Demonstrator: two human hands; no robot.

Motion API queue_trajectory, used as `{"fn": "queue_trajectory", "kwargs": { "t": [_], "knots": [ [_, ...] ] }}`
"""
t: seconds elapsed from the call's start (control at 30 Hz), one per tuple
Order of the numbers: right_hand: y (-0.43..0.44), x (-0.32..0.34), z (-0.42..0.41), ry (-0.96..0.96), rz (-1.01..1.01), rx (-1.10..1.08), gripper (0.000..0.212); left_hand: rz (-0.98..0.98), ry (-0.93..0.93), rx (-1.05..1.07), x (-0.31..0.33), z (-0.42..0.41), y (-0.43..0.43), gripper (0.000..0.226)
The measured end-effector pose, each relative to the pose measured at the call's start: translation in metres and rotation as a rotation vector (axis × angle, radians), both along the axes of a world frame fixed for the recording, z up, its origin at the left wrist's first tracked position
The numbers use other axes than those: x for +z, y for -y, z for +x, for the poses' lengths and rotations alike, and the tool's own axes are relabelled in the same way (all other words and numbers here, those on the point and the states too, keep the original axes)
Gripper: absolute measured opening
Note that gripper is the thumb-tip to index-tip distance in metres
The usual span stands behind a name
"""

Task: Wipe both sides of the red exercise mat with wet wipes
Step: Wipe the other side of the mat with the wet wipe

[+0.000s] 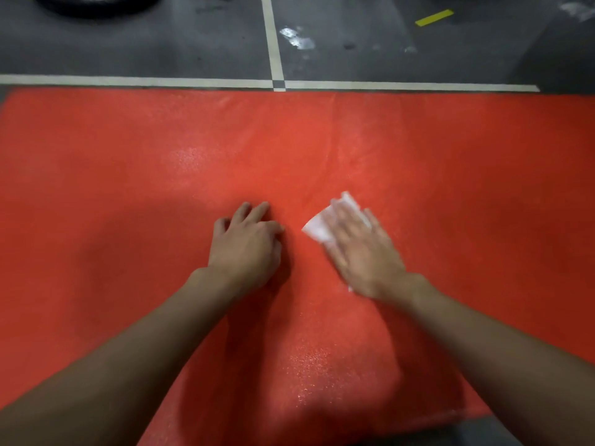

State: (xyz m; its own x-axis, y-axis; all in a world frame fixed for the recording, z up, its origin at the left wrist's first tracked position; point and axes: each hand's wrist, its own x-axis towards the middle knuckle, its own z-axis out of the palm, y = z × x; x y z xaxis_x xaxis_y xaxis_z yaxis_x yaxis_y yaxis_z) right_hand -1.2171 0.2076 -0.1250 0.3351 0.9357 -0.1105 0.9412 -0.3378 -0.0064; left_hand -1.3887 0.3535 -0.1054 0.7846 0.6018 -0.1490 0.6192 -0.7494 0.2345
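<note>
The red exercise mat [128, 162] lies flat on the floor and fills most of the view. A crease runs through its middle, and wet patches shine on its surface. My right hand [363, 249] lies flat, fingers straight, pressing a white wet wipe [318, 226] onto the mat just right of centre; the hand is motion-blurred. The wipe sticks out past the fingertips and to the left. My left hand [248, 243] rests on the mat beside it with fingers loosely bent, holding nothing.
Beyond the mat's far edge is dark grey floor [128, 49] with white painted lines [272, 37], a yellow tape strip [434, 17] and a black tyre [96, 4] at top left. Bare floor shows at the bottom right corner.
</note>
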Motion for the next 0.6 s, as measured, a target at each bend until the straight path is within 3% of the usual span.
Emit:
{"fn": "queue_trajectory", "kwargs": {
  "t": [0.1, 0.23, 0.3, 0.43, 0.47, 0.6],
  "knots": [
    [-0.019, -0.003, -0.002, 0.006, 0.031, -0.355, 0.064, -0.039, -0.041, -0.003, 0.004, -0.001, -0.009, 0.038],
    [-0.011, -0.007, -0.034, -0.013, 0.022, 0.048, 0.067, -0.015, -0.05, 0.021, 0.019, 0.012, -0.011, 0.029],
    [-0.009, -0.003, -0.004, -0.013, 0.009, 0.084, 0.064, -0.003, -0.096, -0.003, 0.025, 0.016, -0.016, 0.029],
    [-0.034, -0.007, 0.012, 0.008, 0.064, -0.425, 0.064, -0.029, -0.236, -0.092, 0.04, 0.025, -0.042, 0.054],
    [-0.04, -0.01, 0.002, 0.011, 0.084, -0.407, 0.066, -0.033, -0.265, -0.11, 0.043, 0.029, -0.048, 0.058],
    [-0.027, -0.007, 0.014, 0.008, 0.034, 0.026, 0.065, -0.039, -0.254, -0.106, 0.041, 0.045, -0.057, 0.061]
  ]
}}
